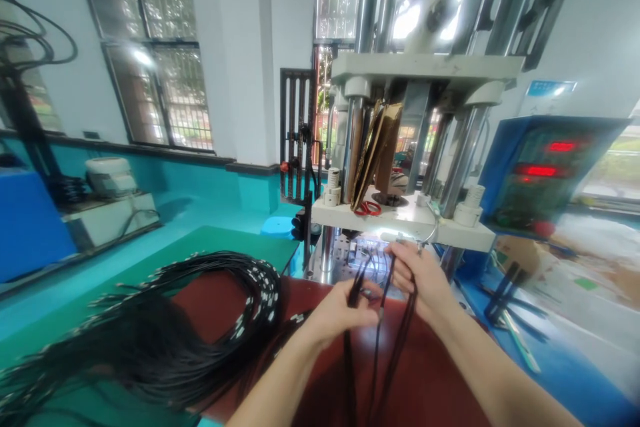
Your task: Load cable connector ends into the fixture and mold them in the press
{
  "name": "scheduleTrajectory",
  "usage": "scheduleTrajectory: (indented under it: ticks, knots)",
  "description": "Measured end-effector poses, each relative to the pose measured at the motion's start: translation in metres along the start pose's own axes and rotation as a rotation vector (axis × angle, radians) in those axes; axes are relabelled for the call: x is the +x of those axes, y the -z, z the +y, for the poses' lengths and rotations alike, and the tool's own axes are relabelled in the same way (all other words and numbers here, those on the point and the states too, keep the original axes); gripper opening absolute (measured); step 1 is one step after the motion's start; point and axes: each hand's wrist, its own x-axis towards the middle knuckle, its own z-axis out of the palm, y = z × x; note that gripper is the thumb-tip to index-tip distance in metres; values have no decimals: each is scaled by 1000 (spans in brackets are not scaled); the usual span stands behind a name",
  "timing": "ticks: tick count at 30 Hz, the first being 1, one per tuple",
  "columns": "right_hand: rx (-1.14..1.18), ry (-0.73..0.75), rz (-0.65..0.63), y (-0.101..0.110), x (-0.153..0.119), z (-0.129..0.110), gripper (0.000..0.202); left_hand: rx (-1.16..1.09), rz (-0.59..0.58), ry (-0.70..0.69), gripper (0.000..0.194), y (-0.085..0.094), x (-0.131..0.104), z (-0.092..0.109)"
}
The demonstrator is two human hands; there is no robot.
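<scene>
Black cables (pixel 380 340) hang down in front of the machine, gripped by both hands. My left hand (pixel 350 310) is closed round one part of them, its thumb pointing right. Just to its right and a little higher, my right hand (pixel 413 273) pinches cable near the machine's lower edge, with more strands hanging from its fingers. A large coiled bundle of black cables (pixel 170 333) with white tags lies to the left, over a green surface (pixel 210 243) and a dark red surface (pixel 430 373).
A press machine (pixel 405 217) with metal columns stands ahead, red-handled scissors (pixel 369 208) on its plate. At right are a blue control box (pixel 545 173) with red digits and a blue table (pixel 565 353) holding tools and plastic bags.
</scene>
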Motion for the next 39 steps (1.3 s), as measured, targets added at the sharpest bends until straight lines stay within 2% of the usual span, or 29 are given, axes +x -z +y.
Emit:
scheduleTrajectory:
  ticks: [4, 7, 9, 12, 14, 15, 17, 19, 21, 24, 26, 29, 32, 34, 37, 39]
  knots:
    - [-90, -41, -72, 5, -1, 7, 24, -82, 143, -95, 40, -5, 3, -3]
    - [-178, -1, -92, 3, -2, 11, 28, 19, 177, -179, 31, -16, 6, -3]
    - [-324, 59, -85, 2, -3, 12, 30, -57, 165, -191, 26, -26, 6, -5]
    - [-640, 178, -39, 6, -4, 11, 25, -261, -26, -28, 39, -39, 3, -9]
    - [-753, 237, 10, 14, -5, 10, 16, -319, -160, 92, 41, -44, 1, -11]
    - [-744, 255, 27, 20, -5, 10, 19, -320, -189, 131, 38, -46, 1, -11]
    - [-641, 291, 56, 33, -4, 6, 38, -286, -171, 193, 31, -48, 1, -12]
    - [-567, 318, 26, 47, -2, -3, 49, -205, -172, 273, 30, -51, 4, -16]
    - [-677, 276, -129, 60, 0, -12, 40, -123, -226, 350, 33, -56, 9, -26]
    - [-953, 67, -518, 71, -2, -18, 39, -99, -263, 402, 37, -68, 14, -45]
    - [-1009, -15, -626, 74, -7, -12, 41, -123, -242, 410, 38, -76, 17, -59]
    - [-998, -38, -581, 80, -18, 7, 37, -108, -224, 412, 40, -86, 20, -75]
    - [-938, -132, -542, 88, -29, 22, 37, -82, -177, 415, 46, -91, 20, -83]
    - [-868, -169, -528, 93, -35, 27, 38, -77, -203, 447, 50, -94, 20, -86]
    - [-912, -121, -530, 96, -42, 32, 33, -43, -281, 502, 52, -99, 20, -91]
    - [-1047, -70, -519, 96, -46, 35, 30, -8, -266, 505, 49, -102, 21, -95]
